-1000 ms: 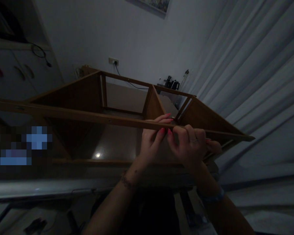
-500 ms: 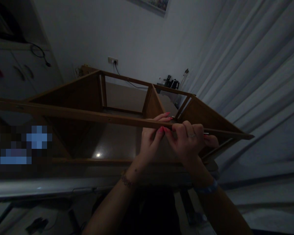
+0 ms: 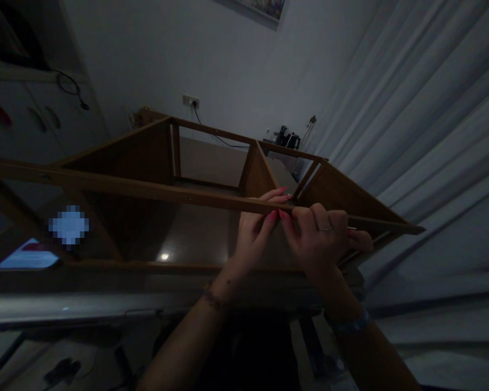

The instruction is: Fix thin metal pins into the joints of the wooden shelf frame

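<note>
A brown wooden shelf frame (image 3: 146, 163) with an upright divider (image 3: 257, 176) lies on its back on a dark glossy table (image 3: 195, 239). My left hand (image 3: 256, 231) grips the frame's near front rail (image 3: 155, 191), fingers curled over the top and thumb underneath. My right hand (image 3: 320, 239) is closed right beside it, pinching a thin metal tool whose tip shows at the right, pressed against the rail. What the tool touches is hidden by my fingers.
White curtains (image 3: 424, 136) hang at the right. A wall socket (image 3: 190, 101) with a cable and a small dark appliance (image 3: 287, 139) sit behind the frame. White cabinets (image 3: 32, 114) stand at the left. A lit screen (image 3: 28, 260) glows at the left on the table.
My right hand has twisted slightly back and forth at the rail and stays in the same place. The view has shifted a little. My left hand keeps its grip.
</note>
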Demonstrator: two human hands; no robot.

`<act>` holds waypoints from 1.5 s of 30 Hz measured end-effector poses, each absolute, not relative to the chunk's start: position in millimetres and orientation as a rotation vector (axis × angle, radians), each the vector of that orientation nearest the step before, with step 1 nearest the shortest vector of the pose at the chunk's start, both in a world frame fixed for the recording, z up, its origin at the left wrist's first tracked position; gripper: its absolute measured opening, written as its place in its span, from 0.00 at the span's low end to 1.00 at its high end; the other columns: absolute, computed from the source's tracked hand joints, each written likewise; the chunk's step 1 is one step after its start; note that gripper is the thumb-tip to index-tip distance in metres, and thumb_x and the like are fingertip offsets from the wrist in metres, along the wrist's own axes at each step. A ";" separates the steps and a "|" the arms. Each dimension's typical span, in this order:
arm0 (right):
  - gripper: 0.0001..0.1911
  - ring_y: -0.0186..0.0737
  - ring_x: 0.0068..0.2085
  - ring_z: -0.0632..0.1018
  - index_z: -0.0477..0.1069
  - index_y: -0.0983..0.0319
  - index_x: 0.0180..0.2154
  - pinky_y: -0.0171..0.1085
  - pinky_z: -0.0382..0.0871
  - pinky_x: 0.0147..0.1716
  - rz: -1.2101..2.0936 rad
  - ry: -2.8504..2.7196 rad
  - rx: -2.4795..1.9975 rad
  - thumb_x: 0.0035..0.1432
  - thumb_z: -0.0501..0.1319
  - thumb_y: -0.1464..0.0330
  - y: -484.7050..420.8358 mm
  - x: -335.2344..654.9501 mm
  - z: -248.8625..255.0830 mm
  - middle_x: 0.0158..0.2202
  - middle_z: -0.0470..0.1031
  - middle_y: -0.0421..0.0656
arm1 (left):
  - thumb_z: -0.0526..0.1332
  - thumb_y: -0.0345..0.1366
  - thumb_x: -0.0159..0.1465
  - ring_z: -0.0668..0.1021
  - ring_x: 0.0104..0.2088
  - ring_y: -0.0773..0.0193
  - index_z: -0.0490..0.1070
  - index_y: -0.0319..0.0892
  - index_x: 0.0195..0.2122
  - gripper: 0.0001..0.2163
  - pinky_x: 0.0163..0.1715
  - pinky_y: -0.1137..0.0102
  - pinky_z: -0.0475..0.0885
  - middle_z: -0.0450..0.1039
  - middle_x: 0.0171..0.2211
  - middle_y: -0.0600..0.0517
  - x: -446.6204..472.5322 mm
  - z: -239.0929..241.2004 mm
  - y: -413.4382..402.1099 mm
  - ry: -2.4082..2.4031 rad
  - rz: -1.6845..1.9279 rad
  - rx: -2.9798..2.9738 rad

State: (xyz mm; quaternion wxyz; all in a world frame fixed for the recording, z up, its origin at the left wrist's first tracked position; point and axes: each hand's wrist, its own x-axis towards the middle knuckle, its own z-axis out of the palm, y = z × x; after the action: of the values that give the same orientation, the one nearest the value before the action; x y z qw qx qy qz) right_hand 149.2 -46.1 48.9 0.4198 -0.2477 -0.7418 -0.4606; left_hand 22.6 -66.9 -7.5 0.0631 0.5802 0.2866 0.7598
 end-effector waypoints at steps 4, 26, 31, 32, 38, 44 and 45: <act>0.15 0.40 0.30 0.60 0.65 0.58 0.30 0.38 0.54 0.33 -1.190 -1.871 -0.557 0.71 0.54 0.63 -45.5 145.7 48.1 0.25 0.63 0.37 | 0.51 0.39 0.73 0.74 0.59 0.57 0.74 0.46 0.55 0.15 0.61 0.58 0.65 0.74 0.58 0.47 23.7 -7.7 -65.7 0.850 2.316 1.743; 0.06 0.34 0.25 0.69 0.69 0.57 0.41 0.35 0.62 0.33 -0.765 -1.848 -0.499 0.66 0.63 0.62 -38.7 155.1 37.8 0.19 0.66 0.31 | 0.52 0.39 0.73 0.73 0.60 0.56 0.73 0.46 0.54 0.14 0.62 0.57 0.65 0.73 0.59 0.46 24.4 -7.4 -67.3 0.856 2.295 1.732; 0.07 0.33 0.24 0.69 0.68 0.56 0.41 0.36 0.62 0.36 -0.729 -1.867 -0.502 0.65 0.64 0.62 -32.3 159.7 30.7 0.19 0.67 0.29 | 0.52 0.39 0.73 0.74 0.59 0.56 0.73 0.46 0.54 0.14 0.61 0.57 0.65 0.74 0.58 0.46 24.3 -6.3 -67.8 0.864 2.312 1.741; 0.08 0.33 0.24 0.70 0.68 0.56 0.41 0.37 0.61 0.36 -0.740 -1.865 -0.510 0.64 0.65 0.62 -31.6 160.3 29.6 0.19 0.68 0.29 | 0.52 0.39 0.73 0.74 0.59 0.56 0.73 0.46 0.54 0.14 0.61 0.57 0.66 0.74 0.58 0.46 24.3 -6.2 -67.7 0.859 2.320 1.743; 0.08 0.33 0.25 0.69 0.69 0.56 0.43 0.36 0.60 0.33 -0.694 -1.889 -0.490 0.64 0.66 0.65 -33.5 157.4 31.4 0.21 0.70 0.30 | 0.51 0.39 0.73 0.74 0.59 0.57 0.73 0.46 0.55 0.15 0.61 0.58 0.66 0.73 0.59 0.47 24.2 -7.8 -65.7 0.854 2.312 1.752; 0.08 0.33 0.26 0.69 0.70 0.56 0.43 0.35 0.60 0.33 -0.646 -1.900 -0.465 0.64 0.66 0.65 -34.5 156.4 33.1 0.22 0.72 0.30 | 0.53 0.37 0.73 0.72 0.61 0.57 0.71 0.47 0.56 0.14 0.62 0.57 0.64 0.72 0.60 0.47 23.3 -8.3 -67.0 0.858 2.293 1.782; 0.08 0.33 0.26 0.69 0.70 0.56 0.43 0.35 0.60 0.34 -0.634 -1.906 -0.474 0.64 0.66 0.65 -34.4 156.9 33.1 0.22 0.72 0.30 | 0.53 0.37 0.73 0.72 0.61 0.57 0.71 0.47 0.56 0.14 0.62 0.57 0.64 0.72 0.60 0.47 22.9 -8.5 -67.3 0.856 2.292 1.788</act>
State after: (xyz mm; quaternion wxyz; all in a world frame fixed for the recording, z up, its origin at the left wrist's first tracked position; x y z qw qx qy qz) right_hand 156.9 -34.4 33.1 0.5131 -0.1973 -0.7927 -0.2636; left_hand 22.9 -67.3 -8.5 0.0556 0.5891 0.2820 0.7552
